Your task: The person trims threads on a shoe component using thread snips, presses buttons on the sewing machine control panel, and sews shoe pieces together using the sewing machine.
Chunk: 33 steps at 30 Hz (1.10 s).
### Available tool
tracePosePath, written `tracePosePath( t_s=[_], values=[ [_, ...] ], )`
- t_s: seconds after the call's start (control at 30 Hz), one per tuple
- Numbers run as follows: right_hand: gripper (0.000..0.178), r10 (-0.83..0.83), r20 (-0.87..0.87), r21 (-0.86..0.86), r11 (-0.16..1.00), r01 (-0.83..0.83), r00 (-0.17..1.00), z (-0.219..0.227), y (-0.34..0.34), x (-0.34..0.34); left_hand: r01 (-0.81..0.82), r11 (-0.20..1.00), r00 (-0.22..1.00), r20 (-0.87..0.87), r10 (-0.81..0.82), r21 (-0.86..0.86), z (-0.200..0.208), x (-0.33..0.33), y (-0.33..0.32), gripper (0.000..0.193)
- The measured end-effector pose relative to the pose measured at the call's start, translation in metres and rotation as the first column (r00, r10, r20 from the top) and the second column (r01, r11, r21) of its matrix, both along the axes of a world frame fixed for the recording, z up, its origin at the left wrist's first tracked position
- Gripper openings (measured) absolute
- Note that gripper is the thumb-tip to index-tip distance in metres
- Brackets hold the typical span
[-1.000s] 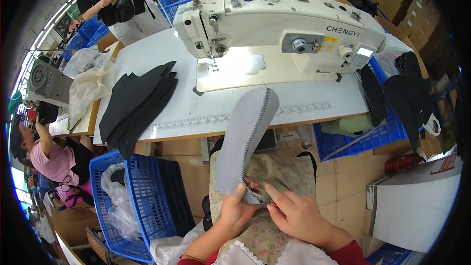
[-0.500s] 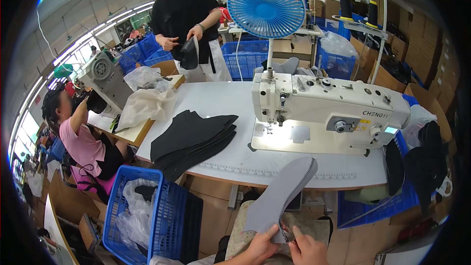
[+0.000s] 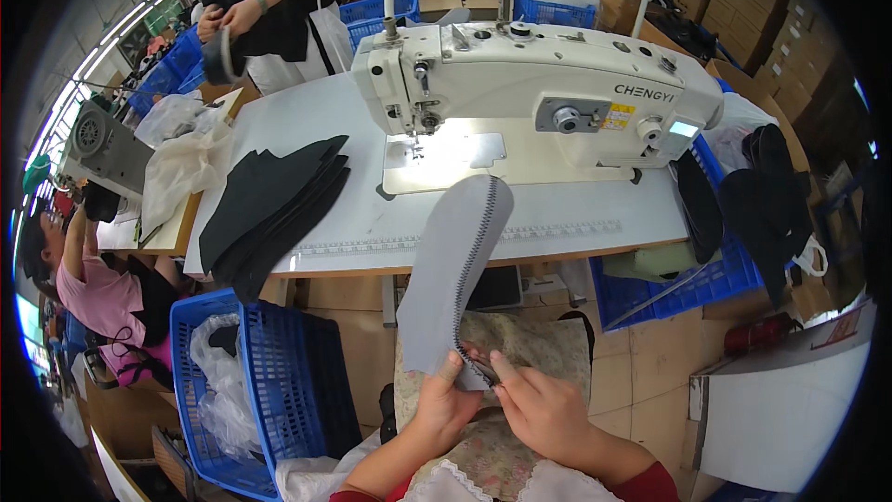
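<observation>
A long grey fabric piece (image 3: 455, 251) with black zigzag stitching along a seam stands up over my lap, its rounded end reaching above the table edge. My left hand (image 3: 444, 409) is closed on its lower end, thumb on the front. At the bottom of the stitched seam my right hand (image 3: 544, 409) is closed in a pinch, touching the piece. Something small and dark shows between the fingers there, too hidden to name. A white sewing machine (image 3: 539, 84) stands on the table beyond both hands. To its left lies a stack of black cut pieces (image 3: 274, 204).
The white table (image 3: 353, 228) carries a printed ruler strip (image 3: 548, 231) along its front. A blue basket (image 3: 246, 381) with plastic bags stands at the left. More black pieces (image 3: 767, 214) hang over a blue crate at the right. One person stands behind the table; another sits far left.
My view has tilted down and turned right, so the table and machine sit higher and further left. Both hands still grip at the fabric piece's lower end, which is now more upright.
</observation>
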State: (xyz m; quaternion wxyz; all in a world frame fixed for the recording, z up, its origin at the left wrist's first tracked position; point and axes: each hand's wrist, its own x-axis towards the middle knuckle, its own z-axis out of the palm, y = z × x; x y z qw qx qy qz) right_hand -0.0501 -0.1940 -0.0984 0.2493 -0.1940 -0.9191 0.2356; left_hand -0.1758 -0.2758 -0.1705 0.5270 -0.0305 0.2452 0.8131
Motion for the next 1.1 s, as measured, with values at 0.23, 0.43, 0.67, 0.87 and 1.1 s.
tracePosePath(
  t_s=[0.23, 0.43, 0.67, 0.87, 1.1],
  values=[
    [0.050, 0.013, 0.037, 0.010, 1.000, -0.013, 0.999, 0.000, -0.001, 0.005, -0.021, 0.999, 0.990, -0.142, 0.015, -0.044, 0.002, 0.004, 0.003, 0.029],
    [0.048, 0.093, 0.018, 0.031, 0.995, -0.094, 0.995, 0.002, 0.004, 0.000, -0.026, 0.993, 0.998, -0.058, 0.019, -0.119, 0.005, 0.002, -0.005, 0.029],
    [0.047, 0.025, 0.006, -0.062, 0.998, -0.025, 1.000, 0.000, 0.000, 0.005, -0.021, 0.998, 0.998, -0.065, 0.017, -0.052, -0.006, 0.005, 0.003, 0.027],
    [0.043, -0.045, -0.037, -0.158, 0.987, 0.039, 0.998, 0.003, -0.005, 0.004, 0.034, 0.999, 0.999, -0.028, -0.035, -0.039, -0.002, 0.005, 0.005, 0.028],
    [0.036, -0.221, 0.173, -0.608, 0.743, 0.280, 0.960, 0.012, 0.009, 0.005, -0.019, 0.999, 0.999, -0.043, 0.017, -0.046, -0.008, -0.009, 0.009, 0.032]
  ],
)
